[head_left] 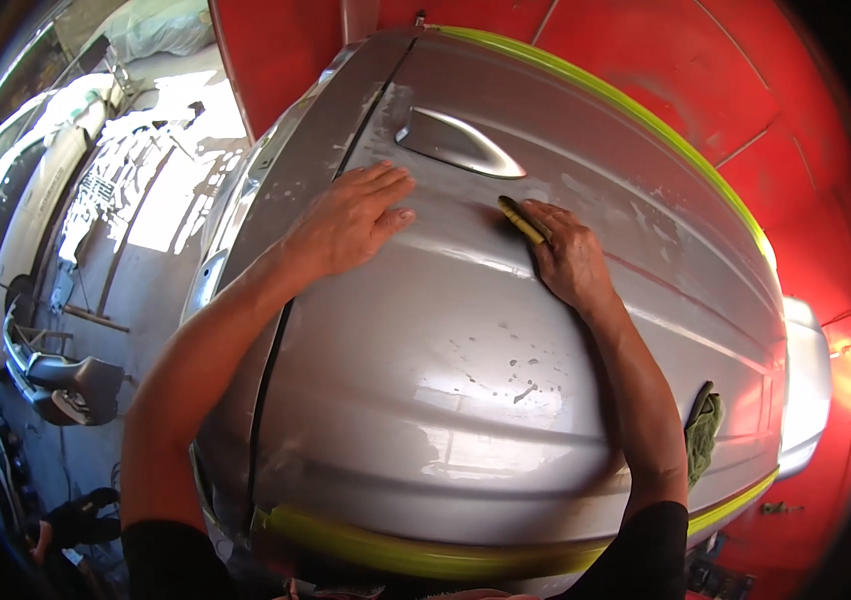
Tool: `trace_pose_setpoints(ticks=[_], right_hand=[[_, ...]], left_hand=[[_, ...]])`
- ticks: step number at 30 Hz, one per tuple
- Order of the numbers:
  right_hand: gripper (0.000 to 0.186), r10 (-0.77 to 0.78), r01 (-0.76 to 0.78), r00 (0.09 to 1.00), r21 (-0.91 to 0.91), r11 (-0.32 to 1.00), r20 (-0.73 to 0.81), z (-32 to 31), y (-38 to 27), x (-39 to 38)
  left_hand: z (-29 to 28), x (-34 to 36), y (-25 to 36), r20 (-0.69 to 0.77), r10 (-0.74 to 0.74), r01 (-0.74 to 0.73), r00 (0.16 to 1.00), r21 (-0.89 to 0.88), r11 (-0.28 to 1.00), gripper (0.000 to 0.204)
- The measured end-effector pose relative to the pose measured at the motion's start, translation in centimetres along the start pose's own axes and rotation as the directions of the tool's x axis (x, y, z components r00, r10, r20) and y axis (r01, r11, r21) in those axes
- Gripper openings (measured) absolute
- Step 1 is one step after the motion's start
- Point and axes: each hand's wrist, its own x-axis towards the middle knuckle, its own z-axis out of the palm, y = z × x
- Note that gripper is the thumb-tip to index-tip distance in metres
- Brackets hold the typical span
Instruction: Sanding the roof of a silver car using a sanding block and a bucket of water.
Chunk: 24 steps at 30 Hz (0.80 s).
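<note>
Right grip [571,255] curls firmly around a small yellow-and-dark pad [523,220], while the left grip [351,218], holding nothing, lies spread flat at upper centre-left; whether its palm touches metal I cannot tell. Beneath both, filling most of the frame, spreads a silver-grey vehicle roof [416,340], ribbed lengthwise and patched with dull, whitish smears. Behind it, a red wall [686,60] takes up the upper right and right edge. Pale floor [161,290] runs down the left side, brightly sunlit toward the upper left, with a long white body panel [41,215] at far left and a dark grey bumper piece [76,385] lower down. Yellow-green tape [366,543] borders the roof along the bottom and upper right. Near the top centre sits a silver fin [461,145], just above and left of the pad. One crumpled green cloth [706,435] lies at lower right, beside the right forearm. The pad itself is right of centre, in the upper half, against the roof. Smallest are dark spots [526,363] scattered below it.
</note>
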Motion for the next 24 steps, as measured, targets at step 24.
trace_pose_setpoints(ticks=[24], right_hand=[[0.047, -0.078, 0.085, 0.996, -0.231, 0.969, 0.036, 0.5, 0.3, 2.6]], left_hand=[[-0.3, 0.0, 0.0, -0.079, -0.106, 0.114, 0.991, 0.105, 0.988, 0.047]])
